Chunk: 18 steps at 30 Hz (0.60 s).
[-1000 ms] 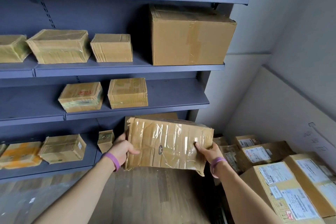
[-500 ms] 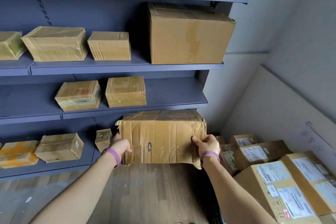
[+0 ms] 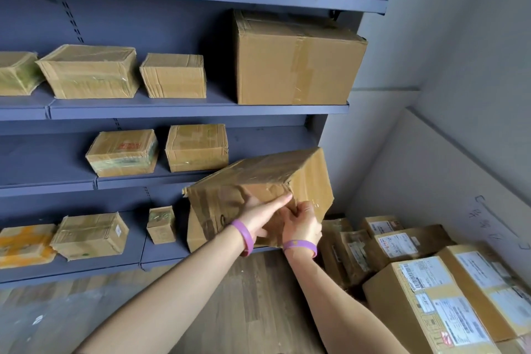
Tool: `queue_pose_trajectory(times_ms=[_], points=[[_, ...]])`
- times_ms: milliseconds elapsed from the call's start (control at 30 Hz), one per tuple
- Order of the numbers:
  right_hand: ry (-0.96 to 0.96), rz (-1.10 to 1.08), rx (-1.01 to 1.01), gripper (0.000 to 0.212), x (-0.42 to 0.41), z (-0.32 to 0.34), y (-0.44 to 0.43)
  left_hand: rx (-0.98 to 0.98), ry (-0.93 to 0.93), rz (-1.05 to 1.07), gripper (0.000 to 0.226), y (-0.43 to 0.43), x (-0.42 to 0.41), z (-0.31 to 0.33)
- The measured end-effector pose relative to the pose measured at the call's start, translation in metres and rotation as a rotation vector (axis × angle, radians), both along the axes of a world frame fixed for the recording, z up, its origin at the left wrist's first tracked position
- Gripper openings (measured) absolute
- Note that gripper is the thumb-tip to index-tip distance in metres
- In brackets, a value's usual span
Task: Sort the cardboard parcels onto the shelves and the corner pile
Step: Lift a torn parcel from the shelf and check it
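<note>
Pinching near face of tilted parcel [image 3: 267, 171], right hand [image 3: 301, 224]; left hand [image 3: 258, 214] flat alongside

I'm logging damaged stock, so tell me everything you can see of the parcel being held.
The crumpled brown cardboard parcel is boxy, wrapped in glossy clear tape, its edges creased and ragged. It hangs tilted, right end raised, before the blue-grey metal shelves. The left hand presses flat against its near face; the right hand grips it beside that.
</note>
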State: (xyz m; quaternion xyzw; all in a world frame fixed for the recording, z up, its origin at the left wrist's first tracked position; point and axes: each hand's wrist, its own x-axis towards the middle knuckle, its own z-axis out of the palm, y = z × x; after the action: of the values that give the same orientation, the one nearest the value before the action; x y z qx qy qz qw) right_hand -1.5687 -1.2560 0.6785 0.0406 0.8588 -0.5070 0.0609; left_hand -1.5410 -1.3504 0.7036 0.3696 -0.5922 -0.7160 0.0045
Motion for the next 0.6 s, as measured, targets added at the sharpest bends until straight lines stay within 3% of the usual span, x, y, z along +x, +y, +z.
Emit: queue_pose_trajectory(times_ms=[67, 167, 233, 267, 333, 433, 533, 600], points=[[0.061, 0.029, 0.007, 0.013, 0.006, 0.004, -0.003, 0.007, -0.016, 0.003, 0.142, 0.009, -0.006, 0.005], [0.105, 0.063, 0.012, 0.022, 0.016, 0.008, -0.008, -0.067, -0.015, 0.045, 0.136, 0.016, -0.012, 0.009], [0.122, 0.108, 0.040, 0.026, 0.021, 0.007, -0.009, -0.177, -0.084, 0.068, 0.166, 0.015, -0.020, 0.006], [0.134, 0.150, 0.072, 0.029, 0.024, 0.006, -0.009, -0.230, -0.126, 0.103, 0.170, 0.011, -0.028, -0.007], [0.158, 0.249, 0.162, 0.028, 0.027, 0.004, -0.009, -0.268, -0.191, 0.164, 0.139, -0.002, -0.044, -0.047], [0.180, 0.346, 0.315, 0.031, 0.024, -0.003, -0.011, -0.327, -0.221, 0.174, 0.085, 0.000, -0.030, -0.031], [0.160, 0.425, 0.471, 0.043, 0.027, -0.007, -0.016, -0.376, -0.226, 0.168, 0.067, 0.003, -0.020, -0.026], [0.163, 0.467, 0.471, 0.042, 0.029, -0.008, -0.019, -0.372, -0.209, 0.184, 0.057, -0.001, -0.016, -0.024]])
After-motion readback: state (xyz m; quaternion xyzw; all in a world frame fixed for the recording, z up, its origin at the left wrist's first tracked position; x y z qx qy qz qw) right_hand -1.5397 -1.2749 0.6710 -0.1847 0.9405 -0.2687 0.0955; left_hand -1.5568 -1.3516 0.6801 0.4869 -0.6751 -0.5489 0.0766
